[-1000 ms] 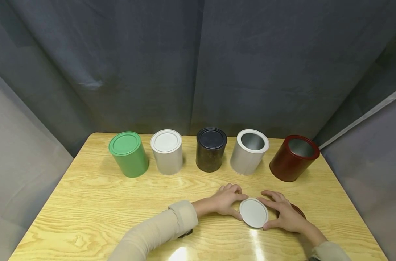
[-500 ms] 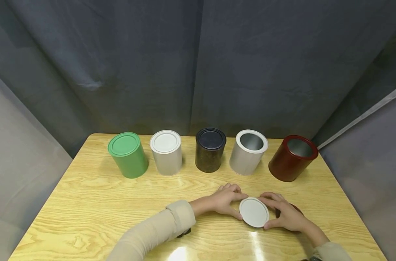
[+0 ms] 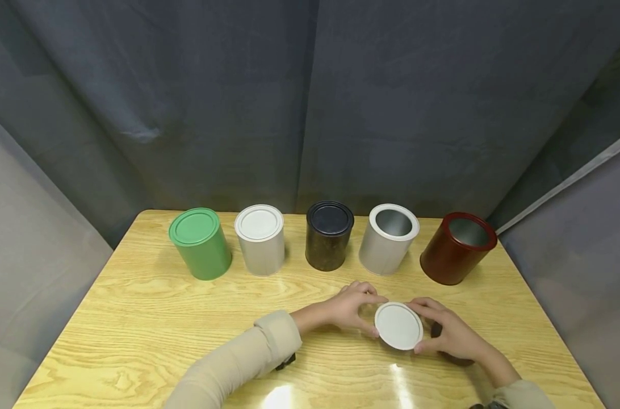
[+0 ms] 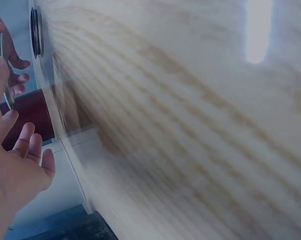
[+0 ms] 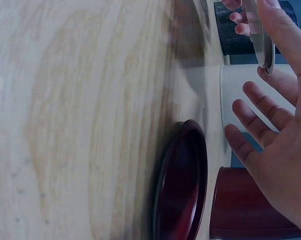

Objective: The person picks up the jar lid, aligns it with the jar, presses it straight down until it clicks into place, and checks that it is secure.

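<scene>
Both hands pinch a round white lid (image 3: 399, 326) by opposite edges, with thumbs and forefingers. My left hand (image 3: 347, 311) has its left edge; my right hand (image 3: 452, 335) has its right edge. In the right wrist view the lid (image 5: 261, 42) is on edge to the camera and held above the table, other fingers spread below it. A dark red lid (image 5: 183, 185) lies on the table below my right hand, mostly covered by that hand in the head view. Behind the hands stand an open white can (image 3: 384, 253) and an open dark red can (image 3: 448, 258).
Further left along the back of the wooden table (image 3: 136, 318) stand a black can (image 3: 328, 250), a white can (image 3: 263, 254) and a green can (image 3: 208, 254), each with its lid on. Grey curtains (image 3: 228, 102) hang behind the table and at its sides.
The white lid has risen slightly off the table, shifting a little up in the head view, with both hands moving along with it. The cans stay where they were.
</scene>
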Demonstrator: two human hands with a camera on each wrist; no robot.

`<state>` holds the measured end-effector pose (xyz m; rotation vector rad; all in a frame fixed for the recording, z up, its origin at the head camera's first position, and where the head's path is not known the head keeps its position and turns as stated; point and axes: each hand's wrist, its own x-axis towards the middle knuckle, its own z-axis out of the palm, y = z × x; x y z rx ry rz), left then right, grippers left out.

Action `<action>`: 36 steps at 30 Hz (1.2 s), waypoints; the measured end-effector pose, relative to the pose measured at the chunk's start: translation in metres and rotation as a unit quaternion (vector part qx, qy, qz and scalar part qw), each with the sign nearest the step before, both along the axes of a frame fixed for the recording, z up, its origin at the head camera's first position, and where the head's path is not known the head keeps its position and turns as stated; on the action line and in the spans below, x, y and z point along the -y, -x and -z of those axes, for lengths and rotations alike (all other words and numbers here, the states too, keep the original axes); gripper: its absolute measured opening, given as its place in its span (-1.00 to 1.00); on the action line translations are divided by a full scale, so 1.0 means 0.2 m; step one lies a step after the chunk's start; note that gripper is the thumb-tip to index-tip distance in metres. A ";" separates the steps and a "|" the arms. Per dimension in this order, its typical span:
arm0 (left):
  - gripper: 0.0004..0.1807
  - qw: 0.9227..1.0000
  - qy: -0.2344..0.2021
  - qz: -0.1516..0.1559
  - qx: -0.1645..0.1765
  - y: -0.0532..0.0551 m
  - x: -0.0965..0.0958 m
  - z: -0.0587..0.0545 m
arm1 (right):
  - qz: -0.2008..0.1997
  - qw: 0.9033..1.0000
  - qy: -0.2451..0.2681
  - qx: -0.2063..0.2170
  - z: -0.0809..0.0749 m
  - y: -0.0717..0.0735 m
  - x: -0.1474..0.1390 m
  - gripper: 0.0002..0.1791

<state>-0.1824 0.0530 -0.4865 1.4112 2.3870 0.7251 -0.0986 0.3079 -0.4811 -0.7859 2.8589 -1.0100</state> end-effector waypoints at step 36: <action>-0.34 0.987 -0.147 -0.063 0.011 0.04 0.03 -0.14 | -0.009 0.993 0.099 -0.057 -0.16 0.10 0.02 -0.19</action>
